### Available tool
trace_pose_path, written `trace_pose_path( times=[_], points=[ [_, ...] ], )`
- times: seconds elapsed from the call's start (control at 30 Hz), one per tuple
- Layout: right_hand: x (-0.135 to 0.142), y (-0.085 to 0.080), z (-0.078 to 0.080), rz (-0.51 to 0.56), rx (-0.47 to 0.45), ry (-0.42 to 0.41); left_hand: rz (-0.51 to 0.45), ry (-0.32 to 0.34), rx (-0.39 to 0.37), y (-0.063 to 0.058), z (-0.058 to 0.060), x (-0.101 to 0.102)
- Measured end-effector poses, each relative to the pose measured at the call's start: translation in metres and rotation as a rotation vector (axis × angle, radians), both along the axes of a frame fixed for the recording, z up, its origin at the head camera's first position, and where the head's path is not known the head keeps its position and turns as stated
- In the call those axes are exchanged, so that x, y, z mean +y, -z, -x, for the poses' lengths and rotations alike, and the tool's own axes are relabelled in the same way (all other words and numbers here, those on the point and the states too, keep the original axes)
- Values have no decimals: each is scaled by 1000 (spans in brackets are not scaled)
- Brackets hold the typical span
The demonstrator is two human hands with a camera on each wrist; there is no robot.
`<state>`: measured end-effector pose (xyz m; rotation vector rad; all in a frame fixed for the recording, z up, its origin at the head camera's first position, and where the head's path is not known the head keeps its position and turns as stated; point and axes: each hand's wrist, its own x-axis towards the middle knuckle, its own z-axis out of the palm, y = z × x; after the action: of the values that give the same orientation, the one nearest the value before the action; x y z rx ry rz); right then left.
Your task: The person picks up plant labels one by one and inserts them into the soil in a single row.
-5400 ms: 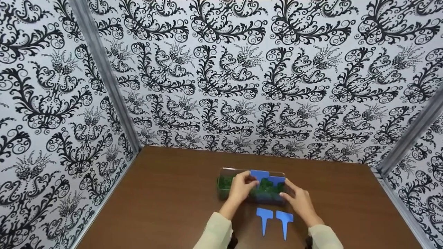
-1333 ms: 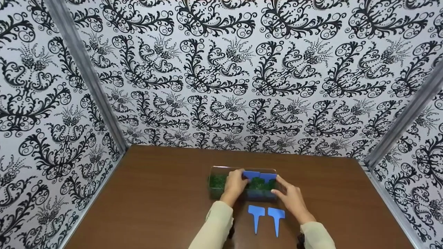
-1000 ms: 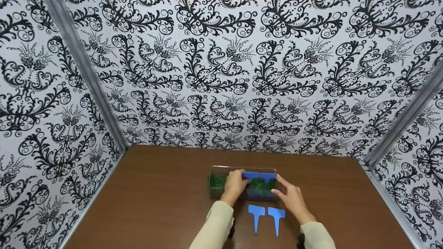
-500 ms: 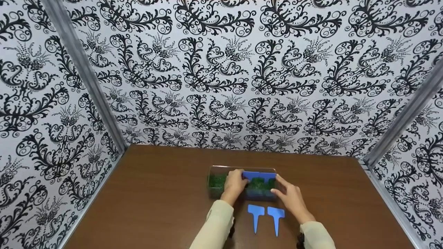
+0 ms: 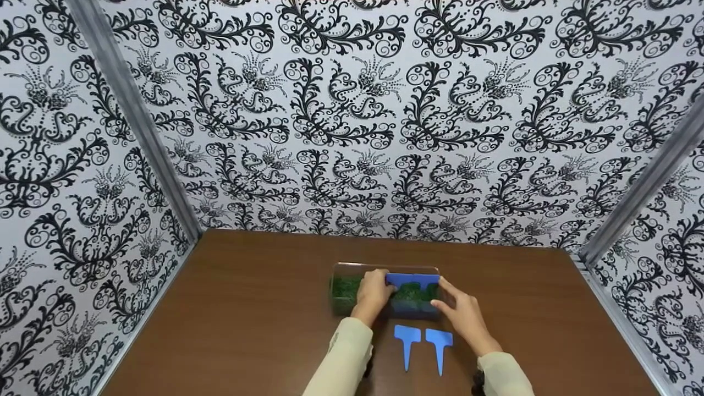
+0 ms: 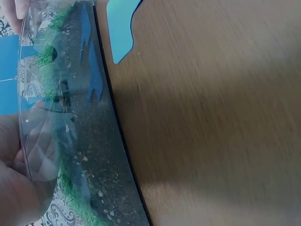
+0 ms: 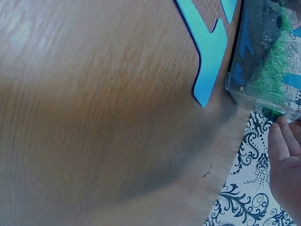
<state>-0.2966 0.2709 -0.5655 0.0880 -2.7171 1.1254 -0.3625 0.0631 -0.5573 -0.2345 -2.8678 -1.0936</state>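
Note:
A clear plastic box (image 5: 344, 308) with green artificial grass (image 5: 345, 289) and dark gravelly filling stands on the table. Two blue T-shaped plant labels (image 5: 412, 278) stand side by side in it, their tops level. Reaching over the front wall, my left hand (image 5: 374, 291) pinches the left label between thumb and fingers; the fingertips are partly hidden. My right hand (image 5: 462, 313) holds the box's right end, thumb at the front corner and forefinger by the right label's edge. Through the wall in the left wrist view, blue pointed stems (image 6: 95, 75) show in the filling.
Two more blue plant labels, a left one (image 5: 407, 341) and a right one (image 5: 439, 344), lie flat in front of the box, points toward me. The brown wooden table (image 5: 247, 308) ends at patterned walls (image 5: 352, 137) behind and at the sides.
The left label stood higher than the right one earlier; my left hand has pressed it down until their tops line up. My right hand stays at the box's end. The view has shifted slightly.

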Motion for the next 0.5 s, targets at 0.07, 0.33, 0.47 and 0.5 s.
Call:
trace_pose_path(
  times=[0.07,0.33,0.47,0.5],
  points=[
    [0,0,0,-6,-1,1,-1,-2,-8,0,0,0],
    [1,1,0,-3,0,-3,6,-1,-55,-2,0,0],
    [1,1,0,-5,-9,-6,5,4,-48,-1,0,-1],
    [1,1,1,-6,-10,-7,2,7,-47,-1,0,-1]
  ],
)
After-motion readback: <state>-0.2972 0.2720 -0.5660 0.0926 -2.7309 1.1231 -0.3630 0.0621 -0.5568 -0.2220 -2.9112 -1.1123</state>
